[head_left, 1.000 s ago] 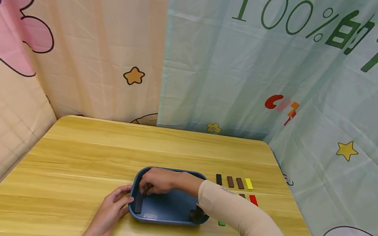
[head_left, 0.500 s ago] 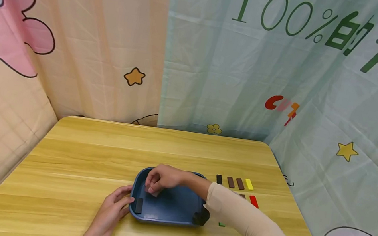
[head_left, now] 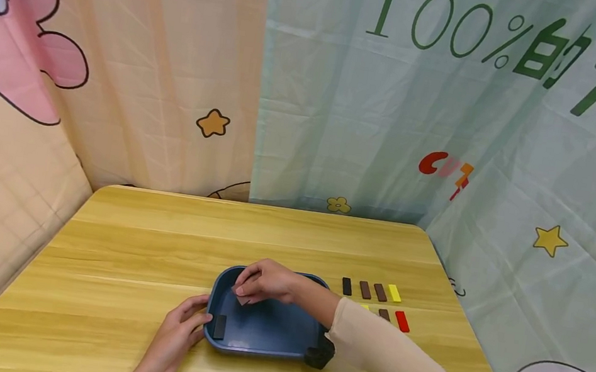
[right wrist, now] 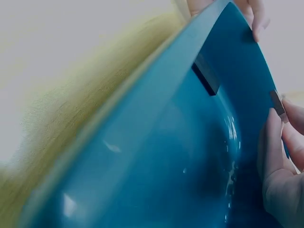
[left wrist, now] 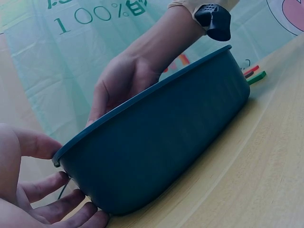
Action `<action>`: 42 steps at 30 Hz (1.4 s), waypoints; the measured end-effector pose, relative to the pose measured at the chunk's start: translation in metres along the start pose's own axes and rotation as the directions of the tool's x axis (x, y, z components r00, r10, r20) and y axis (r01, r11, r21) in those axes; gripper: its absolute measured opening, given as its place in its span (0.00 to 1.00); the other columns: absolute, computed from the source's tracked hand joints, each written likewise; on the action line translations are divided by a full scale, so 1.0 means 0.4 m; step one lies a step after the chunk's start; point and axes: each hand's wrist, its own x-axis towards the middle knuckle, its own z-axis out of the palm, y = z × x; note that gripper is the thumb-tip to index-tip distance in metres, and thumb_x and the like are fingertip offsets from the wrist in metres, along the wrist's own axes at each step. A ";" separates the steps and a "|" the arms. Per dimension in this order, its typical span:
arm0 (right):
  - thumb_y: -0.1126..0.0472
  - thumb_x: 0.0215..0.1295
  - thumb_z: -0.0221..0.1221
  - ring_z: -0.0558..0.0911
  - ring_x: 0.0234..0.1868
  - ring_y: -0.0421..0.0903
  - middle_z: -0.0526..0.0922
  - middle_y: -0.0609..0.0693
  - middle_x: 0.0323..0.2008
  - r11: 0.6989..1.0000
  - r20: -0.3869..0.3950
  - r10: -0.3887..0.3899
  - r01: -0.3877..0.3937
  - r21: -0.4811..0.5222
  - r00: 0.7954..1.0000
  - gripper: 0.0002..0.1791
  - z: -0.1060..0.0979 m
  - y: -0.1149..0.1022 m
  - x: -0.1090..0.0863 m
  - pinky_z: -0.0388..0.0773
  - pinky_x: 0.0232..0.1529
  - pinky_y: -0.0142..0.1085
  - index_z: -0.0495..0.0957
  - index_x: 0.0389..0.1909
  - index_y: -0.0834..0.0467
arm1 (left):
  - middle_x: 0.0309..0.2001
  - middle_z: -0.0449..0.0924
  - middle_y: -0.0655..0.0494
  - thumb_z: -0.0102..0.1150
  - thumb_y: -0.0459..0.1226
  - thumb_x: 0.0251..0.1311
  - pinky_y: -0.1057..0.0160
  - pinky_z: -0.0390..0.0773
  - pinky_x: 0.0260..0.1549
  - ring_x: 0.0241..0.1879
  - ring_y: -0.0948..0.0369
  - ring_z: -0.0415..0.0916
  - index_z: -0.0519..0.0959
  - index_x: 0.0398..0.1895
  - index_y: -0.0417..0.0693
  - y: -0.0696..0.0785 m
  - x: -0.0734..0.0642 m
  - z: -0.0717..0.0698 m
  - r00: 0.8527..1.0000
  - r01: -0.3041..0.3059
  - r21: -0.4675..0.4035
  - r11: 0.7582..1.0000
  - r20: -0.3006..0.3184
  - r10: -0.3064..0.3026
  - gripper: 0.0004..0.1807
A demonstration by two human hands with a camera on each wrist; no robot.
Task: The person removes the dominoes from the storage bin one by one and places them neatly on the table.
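A blue plastic basin (head_left: 263, 354) stands on the wooden table. My left hand (head_left: 177, 326) holds its left end, the thumb over the rim and the other fingers against the outer wall, as the left wrist view shows. Over the basin's back left part, my right hand (head_left: 267, 281) pinches a small flat brown block (right wrist: 278, 104) between thumb and fingertips. In the head view the fingers partly hide this brown block (head_left: 242, 299). A black rectangular block (head_left: 219, 327) lies inside the basin at its left end, close to my left thumb.
Right of the basin small blocks lie in rows: a black block (head_left: 347, 286), brown blocks (head_left: 365, 289), a yellow block (head_left: 394, 293) and a red block (head_left: 401, 321). A green block (left wrist: 257, 78) shows beyond the basin. My right sleeve (head_left: 383, 350) crosses over the basin's right side.
My right hand has risen from the basin's left end and shifted slightly right, bringing up the brown block. My left hand has stayed at the rim, and the black block lies where it was.
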 end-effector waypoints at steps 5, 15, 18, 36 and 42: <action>0.69 0.71 0.63 0.87 0.37 0.48 0.87 0.64 0.44 1.000 -0.027 -0.019 0.019 0.014 0.999 0.07 -0.023 0.000 -0.021 0.84 0.47 0.49 0.83 0.46 0.68 | 0.68 0.67 0.34 0.54 0.27 0.71 0.59 0.81 0.47 0.55 0.52 0.75 0.67 0.67 0.27 0.004 -0.002 0.006 1.000 0.004 0.009 1.000 -0.002 -0.004 0.24; 0.69 0.70 0.63 0.87 0.35 0.48 0.88 0.59 0.41 0.999 -0.075 -0.036 0.036 0.001 0.997 0.07 -0.067 0.002 -0.082 0.84 0.47 0.49 0.81 0.46 0.68 | 0.69 0.67 0.34 0.54 0.28 0.71 0.60 0.81 0.48 0.54 0.53 0.75 0.67 0.68 0.27 0.013 -0.001 0.009 1.000 0.011 0.014 1.000 -0.010 -0.011 0.24; 0.70 0.71 0.63 0.87 0.36 0.49 0.87 0.59 0.42 0.999 -0.086 -0.035 0.035 -0.001 0.996 0.07 -0.078 0.001 -0.101 0.84 0.47 0.49 0.81 0.46 0.68 | 0.68 0.67 0.34 0.54 0.28 0.71 0.60 0.81 0.47 0.52 0.54 0.75 0.68 0.68 0.28 0.012 -0.002 0.009 1.000 0.011 0.012 1.000 -0.014 -0.011 0.24; 0.68 0.72 0.63 0.87 0.38 0.50 0.87 0.60 0.41 1.000 -0.159 -0.014 0.015 0.003 0.987 0.09 -0.130 0.018 -0.199 0.82 0.51 0.53 0.81 0.48 0.68 | 0.67 0.68 0.34 0.55 0.28 0.70 0.60 0.81 0.46 0.51 0.55 0.76 0.68 0.66 0.27 0.008 -0.005 0.004 1.000 0.013 0.009 1.000 -0.019 -0.013 0.23; 0.67 0.71 0.64 0.86 0.40 0.51 0.86 0.62 0.44 1.000 -0.193 -0.011 0.014 0.014 0.981 0.10 -0.154 0.030 -0.233 0.82 0.51 0.53 0.80 0.49 0.68 | 0.68 0.67 0.33 0.55 0.28 0.71 0.60 0.81 0.47 0.51 0.53 0.77 0.68 0.67 0.27 0.007 -0.010 0.004 1.000 0.017 0.015 1.000 -0.018 -0.017 0.24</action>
